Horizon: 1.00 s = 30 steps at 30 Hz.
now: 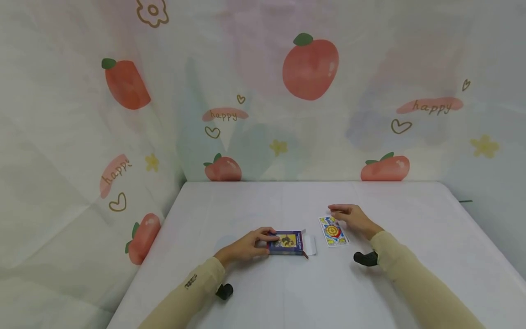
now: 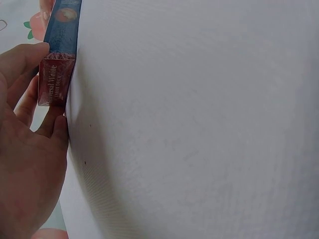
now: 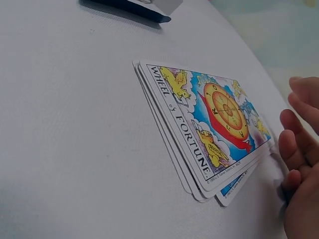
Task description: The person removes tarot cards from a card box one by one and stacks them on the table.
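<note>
While left hand [image 1: 249,242] pinches the tarot box [image 1: 288,242] by its closed end, right hand [image 1: 356,220], fingers relaxed, is just beside the card stack [image 1: 334,231].

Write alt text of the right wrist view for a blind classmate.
An uneven stack of cards, "Wheel of Fortune" uppermost, lies on a white tabletop. The right hand appears at the right edge, part of a dark box at the top.

Place: makeshift screened-off workspace | creased fruit-print hangings [image 1: 263,137] | white table [image 1: 246,205]
</note>
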Available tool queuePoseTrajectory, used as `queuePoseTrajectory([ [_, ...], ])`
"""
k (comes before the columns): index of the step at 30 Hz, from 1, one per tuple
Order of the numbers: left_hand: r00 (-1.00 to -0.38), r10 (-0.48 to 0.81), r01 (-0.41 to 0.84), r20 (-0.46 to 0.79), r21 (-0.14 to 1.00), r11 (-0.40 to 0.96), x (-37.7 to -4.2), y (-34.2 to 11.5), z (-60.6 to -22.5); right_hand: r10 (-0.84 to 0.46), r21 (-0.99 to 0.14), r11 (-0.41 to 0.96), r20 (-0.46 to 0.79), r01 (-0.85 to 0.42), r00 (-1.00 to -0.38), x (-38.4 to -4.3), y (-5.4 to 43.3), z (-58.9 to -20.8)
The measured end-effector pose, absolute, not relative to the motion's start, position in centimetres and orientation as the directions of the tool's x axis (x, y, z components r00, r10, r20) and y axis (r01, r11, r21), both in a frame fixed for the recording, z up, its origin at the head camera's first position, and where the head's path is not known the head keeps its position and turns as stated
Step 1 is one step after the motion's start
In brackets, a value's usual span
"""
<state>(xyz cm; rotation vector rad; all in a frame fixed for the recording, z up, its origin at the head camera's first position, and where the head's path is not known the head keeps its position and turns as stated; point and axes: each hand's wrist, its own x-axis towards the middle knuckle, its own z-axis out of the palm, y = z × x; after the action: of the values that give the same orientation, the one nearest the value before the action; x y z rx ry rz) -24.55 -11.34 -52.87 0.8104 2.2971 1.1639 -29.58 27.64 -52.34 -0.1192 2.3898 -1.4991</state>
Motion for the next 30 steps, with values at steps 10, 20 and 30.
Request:
queuePoseTrajectory([
  [10,-0.732,0.673,0.297,-0.108,0.838,0.458,-24.9,-11.5,-52.3,-0.208,-0.891,0.440,-0.219,0.109,-0.953,-30.0,27.7,-51.6],
  [20,-0.730,0.675,0.302,-0.108,0.835,0.460,-25.0,-11.5,-52.4,-0.189,-0.885,0.459,-0.186,0.081,-0.964,-29.3,27.2,-51.0],
  [30,-0.721,0.686,0.317,-0.100,0.833,0.454,-24.9,-11.6,-53.2,-0.232,-0.883,0.468,-0.078,-0.041,-0.970,-27.0,25.5,-50.1],
])
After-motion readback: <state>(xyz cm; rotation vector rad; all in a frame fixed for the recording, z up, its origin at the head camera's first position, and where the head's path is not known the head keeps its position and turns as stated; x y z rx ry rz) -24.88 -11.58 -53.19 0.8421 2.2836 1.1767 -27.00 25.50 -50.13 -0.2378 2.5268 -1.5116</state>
